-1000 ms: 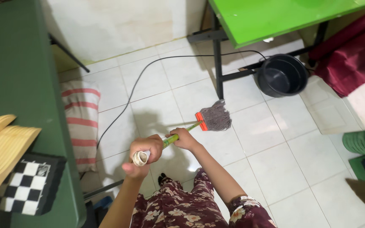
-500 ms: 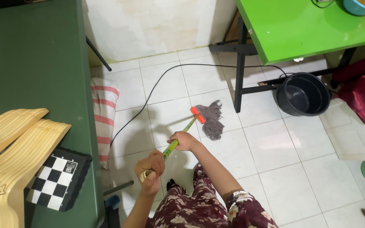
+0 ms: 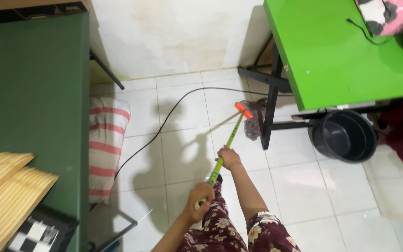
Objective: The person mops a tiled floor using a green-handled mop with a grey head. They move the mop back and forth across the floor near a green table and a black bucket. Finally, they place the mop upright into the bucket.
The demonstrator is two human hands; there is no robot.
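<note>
Although gripped firmly, with left hand curled tight around the top of the green mop handle and right hand wrapped shut midway down, risk remains: grey mop head pressed against the black table leg, just beside the black cable on the tiles, likely to snag either.

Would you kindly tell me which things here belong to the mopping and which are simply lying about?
In use:
- mop, head on the floor tiles beside the green table's leg
- left hand, at the handle's end
- right hand, further down the handle

Lying about:
- black cable
- striped sack
- dark bucket
- wooden slats
</note>
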